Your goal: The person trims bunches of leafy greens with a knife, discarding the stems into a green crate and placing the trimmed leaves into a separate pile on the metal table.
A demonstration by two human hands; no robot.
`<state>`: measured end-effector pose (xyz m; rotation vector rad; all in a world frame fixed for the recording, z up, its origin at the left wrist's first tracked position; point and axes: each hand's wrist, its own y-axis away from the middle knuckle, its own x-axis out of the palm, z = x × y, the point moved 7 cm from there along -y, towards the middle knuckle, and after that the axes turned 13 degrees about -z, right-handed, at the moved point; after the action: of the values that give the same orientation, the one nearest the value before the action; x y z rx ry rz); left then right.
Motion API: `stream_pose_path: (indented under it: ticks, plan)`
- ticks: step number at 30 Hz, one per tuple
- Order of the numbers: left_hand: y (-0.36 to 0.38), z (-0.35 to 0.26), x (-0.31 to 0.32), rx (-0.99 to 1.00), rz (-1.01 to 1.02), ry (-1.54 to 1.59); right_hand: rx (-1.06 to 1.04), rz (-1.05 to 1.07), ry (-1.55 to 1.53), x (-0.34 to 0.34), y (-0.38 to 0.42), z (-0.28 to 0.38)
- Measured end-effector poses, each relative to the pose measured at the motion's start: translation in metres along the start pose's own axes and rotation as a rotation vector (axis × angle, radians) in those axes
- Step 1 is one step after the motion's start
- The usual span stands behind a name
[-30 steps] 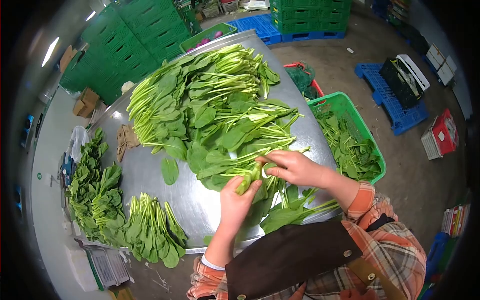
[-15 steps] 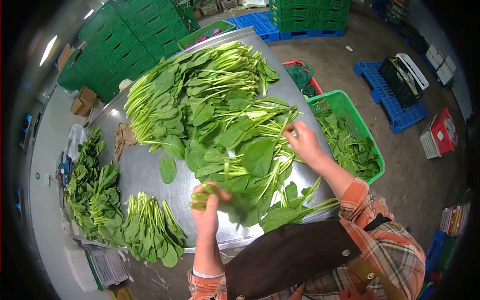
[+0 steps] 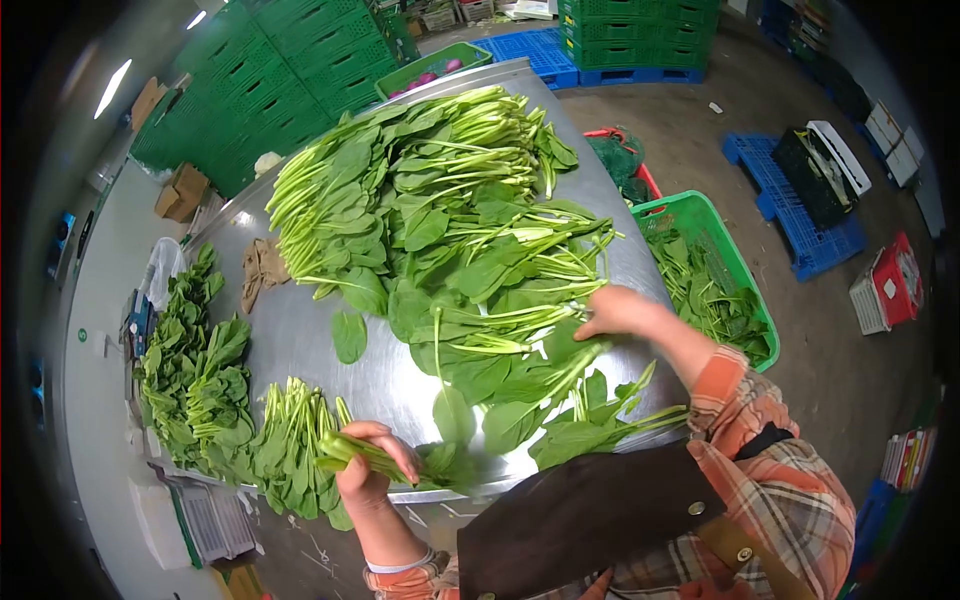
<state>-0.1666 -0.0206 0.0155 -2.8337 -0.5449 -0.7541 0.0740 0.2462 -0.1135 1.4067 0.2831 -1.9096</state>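
My left hand (image 3: 372, 462) is closed around the pale stems of a small bunch of leafy greens (image 3: 350, 452), above the near edge of the metal table. The leaves of that bunch trail right and are blurred. My right hand (image 3: 628, 312) is over the stem ends of loose leafy greens (image 3: 490, 335), its thumb apart from its partly hidden fingers. A large heap of the same greens (image 3: 400, 190) lies beyond, stems outward. Just left of my left hand lies a neat pile of greens (image 3: 295, 440).
More greens (image 3: 195, 370) line the left end of the metal table (image 3: 300, 345), near a brown cloth (image 3: 262, 270). A green crate (image 3: 735, 260) holding greens stands at the right edge. Stacked green crates (image 3: 290, 70) and blue pallets (image 3: 790, 210) are on the floor.
My left hand has moved left and toward me with the bunch. My right hand has moved down and slightly right, nearer the stem ends. The view has shifted a little.
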Motion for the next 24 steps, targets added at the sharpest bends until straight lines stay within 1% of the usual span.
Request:
stream_pose_path:
  ticks: [1, 2, 4, 5, 6, 7, 8, 9, 10, 12, 15, 18, 19, 21, 22, 23, 24]
  plan:
    - [0.000, 0.004, -0.007, -0.004, -0.106, -0.023, 0.138, 0.146, -0.172, -0.018, 0.014, 0.001]
    - [-0.002, 0.006, -0.008, 0.017, -0.302, -0.196, 0.245, 0.220, -0.343, -0.021, 0.021, -0.006]
    - [-0.005, 0.025, -0.014, -0.117, -0.450, -0.484, 0.306, -0.006, -0.659, -0.036, 0.022, 0.003]
    - [-0.008, 0.038, -0.013, -0.171, -0.435, -0.518, 0.134, -0.217, -0.498, -0.033, 0.008, 0.002]
    - [-0.010, 0.042, -0.002, -0.228, -0.475, -0.610, -0.067, -0.429, -0.355, -0.025, -0.006, 0.007]
    - [-0.015, 0.054, 0.002, -0.276, -0.386, -0.658, -0.186, -0.543, -0.215, -0.018, -0.013, 0.019]
    - [-0.019, 0.053, 0.016, -0.263, -0.329, -0.705, -0.218, -0.565, -0.135, 0.009, -0.029, 0.013]
    - [-0.022, 0.065, 0.015, -0.243, -0.269, -0.669, -0.255, -0.552, -0.107, 0.028, -0.036, 0.012]
    - [-0.026, 0.076, 0.017, -0.234, -0.214, -0.674, -0.210, -0.491, -0.023, 0.046, -0.043, 0.008]
    - [-0.026, 0.084, 0.021, -0.190, -0.168, -0.680, -0.145, -0.450, -0.036, 0.042, -0.040, 0.011]
    - [-0.026, 0.094, 0.023, -0.156, -0.159, -0.557, -0.149, -0.420, -0.023, 0.025, -0.027, 0.019]
    - [-0.026, 0.087, 0.034, -0.107, -0.233, -0.731, -0.225, -0.467, 0.058, 0.019, -0.013, 0.032]
    - [-0.024, 0.080, 0.038, -0.064, -0.277, -0.870, -0.247, -0.515, 0.046, 0.017, -0.008, 0.035]
    - [-0.027, 0.064, 0.044, 0.026, -0.358, -1.147, -0.355, -0.685, -0.156, -0.006, 0.002, 0.044]
    - [-0.029, 0.057, 0.047, 0.185, -0.362, -1.197, -0.398, -0.769, -0.257, -0.022, 0.011, 0.048]
    - [-0.029, 0.052, 0.048, 0.339, -0.347, -1.236, -0.286, -0.701, -0.347, -0.042, 0.020, 0.061]
    - [-0.030, 0.051, 0.057, 0.492, -0.310, -1.254, -0.318, -0.634, -0.413, -0.058, 0.029, 0.079]
